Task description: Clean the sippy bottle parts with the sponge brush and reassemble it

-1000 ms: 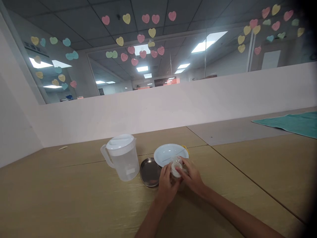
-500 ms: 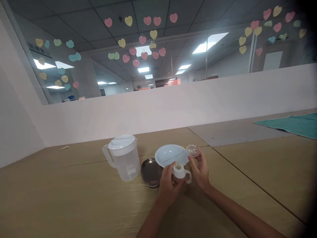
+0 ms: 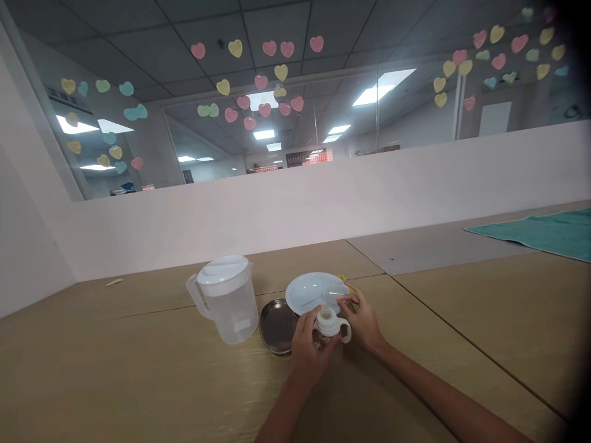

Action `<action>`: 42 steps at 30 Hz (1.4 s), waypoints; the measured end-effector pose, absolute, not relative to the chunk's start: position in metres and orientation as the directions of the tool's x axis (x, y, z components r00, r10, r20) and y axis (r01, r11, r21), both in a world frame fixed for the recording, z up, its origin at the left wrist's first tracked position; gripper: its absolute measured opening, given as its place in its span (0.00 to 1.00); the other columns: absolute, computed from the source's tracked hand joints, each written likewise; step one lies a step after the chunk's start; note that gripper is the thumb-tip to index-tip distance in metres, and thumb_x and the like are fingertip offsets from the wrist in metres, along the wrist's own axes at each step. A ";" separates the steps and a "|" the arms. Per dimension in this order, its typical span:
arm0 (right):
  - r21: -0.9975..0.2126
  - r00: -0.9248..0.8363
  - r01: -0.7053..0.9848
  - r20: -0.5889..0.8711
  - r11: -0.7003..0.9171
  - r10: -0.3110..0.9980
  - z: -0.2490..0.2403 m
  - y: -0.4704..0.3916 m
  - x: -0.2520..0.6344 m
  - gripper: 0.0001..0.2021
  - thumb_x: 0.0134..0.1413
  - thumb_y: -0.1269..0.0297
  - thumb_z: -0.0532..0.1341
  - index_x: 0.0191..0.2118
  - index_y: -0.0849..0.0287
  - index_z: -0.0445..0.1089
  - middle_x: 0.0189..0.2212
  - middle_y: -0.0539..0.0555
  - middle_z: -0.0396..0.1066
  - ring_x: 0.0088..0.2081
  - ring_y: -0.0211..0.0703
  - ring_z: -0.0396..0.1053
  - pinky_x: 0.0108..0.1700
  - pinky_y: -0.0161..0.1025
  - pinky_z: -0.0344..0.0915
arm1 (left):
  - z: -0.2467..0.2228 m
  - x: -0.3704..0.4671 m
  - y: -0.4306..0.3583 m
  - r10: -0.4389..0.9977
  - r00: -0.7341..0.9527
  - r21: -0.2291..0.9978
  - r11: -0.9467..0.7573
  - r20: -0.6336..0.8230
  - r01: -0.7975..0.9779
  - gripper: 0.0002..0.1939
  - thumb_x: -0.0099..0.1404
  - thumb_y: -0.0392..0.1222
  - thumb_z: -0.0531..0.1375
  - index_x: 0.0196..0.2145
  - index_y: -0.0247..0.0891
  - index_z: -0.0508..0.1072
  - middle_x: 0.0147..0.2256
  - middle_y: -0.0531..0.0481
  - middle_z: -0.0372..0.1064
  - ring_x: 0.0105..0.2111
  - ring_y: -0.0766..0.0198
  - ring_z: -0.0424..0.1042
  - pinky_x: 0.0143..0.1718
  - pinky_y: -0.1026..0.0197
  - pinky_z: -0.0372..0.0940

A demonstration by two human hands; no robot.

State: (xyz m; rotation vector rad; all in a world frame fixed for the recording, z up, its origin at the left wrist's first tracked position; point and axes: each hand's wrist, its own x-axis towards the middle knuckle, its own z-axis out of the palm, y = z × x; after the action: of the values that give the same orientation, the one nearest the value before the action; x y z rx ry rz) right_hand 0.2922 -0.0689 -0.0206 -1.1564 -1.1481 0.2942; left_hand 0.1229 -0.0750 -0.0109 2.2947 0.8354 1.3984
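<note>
We've got our left hand wrapped around the baby bottle while right-hand fingers pinch its clear cap, which looks slippery enough to drop.

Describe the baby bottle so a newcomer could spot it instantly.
On the tan table, right of the lidded clear pitcher and the steel dish, the left hand grips the baby bottle. Only it has a nipple and white loop handles.
</note>
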 end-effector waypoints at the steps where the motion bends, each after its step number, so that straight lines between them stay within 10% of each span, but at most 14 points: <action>1: -0.830 0.425 0.355 0.553 0.430 0.717 -0.020 -0.069 0.292 0.25 0.51 0.58 0.58 0.54 0.60 0.57 0.32 0.53 0.72 0.37 0.42 0.69 0.45 0.44 0.64 | -0.011 0.123 -0.075 0.625 0.351 0.537 -0.780 0.698 0.322 0.27 0.57 0.50 0.59 0.53 0.38 0.62 0.49 0.40 0.64 0.49 0.54 0.64 0.49 0.52 0.62; 14: -0.743 0.214 0.570 0.547 0.352 0.809 -0.018 -0.071 0.298 0.20 0.58 0.52 0.47 0.35 0.57 0.73 0.34 0.55 0.70 0.41 0.47 0.66 0.46 0.49 0.61 | -0.010 0.121 -0.075 0.583 0.359 0.449 -0.802 0.729 0.393 0.27 0.58 0.49 0.58 0.53 0.37 0.62 0.48 0.40 0.65 0.49 0.55 0.64 0.49 0.53 0.63; 24: -0.543 -0.035 0.601 0.715 0.586 0.698 -0.007 -0.094 0.279 0.14 0.55 0.54 0.54 0.43 0.55 0.65 0.41 0.54 0.67 0.44 0.45 0.62 0.48 0.44 0.59 | -0.021 0.127 -0.075 0.638 0.297 0.553 -0.767 0.711 0.324 0.26 0.58 0.43 0.58 0.54 0.39 0.59 0.49 0.42 0.63 0.48 0.56 0.63 0.49 0.53 0.61; 42: -0.758 0.048 0.357 0.598 0.546 0.800 -0.010 -0.076 0.306 0.14 0.56 0.56 0.52 0.39 0.56 0.70 0.39 0.54 0.69 0.44 0.45 0.65 0.48 0.45 0.61 | -0.019 0.127 -0.077 0.759 0.318 0.760 -0.632 0.567 0.154 0.33 0.56 0.50 0.61 0.56 0.40 0.56 0.50 0.42 0.62 0.49 0.56 0.63 0.47 0.56 0.61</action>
State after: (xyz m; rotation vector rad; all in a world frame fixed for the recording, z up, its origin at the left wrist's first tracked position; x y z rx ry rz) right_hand 0.3063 -0.0759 -0.0100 -1.0208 -1.5504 0.4486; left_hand 0.1268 -0.0770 -0.0192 1.9953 0.8034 1.3224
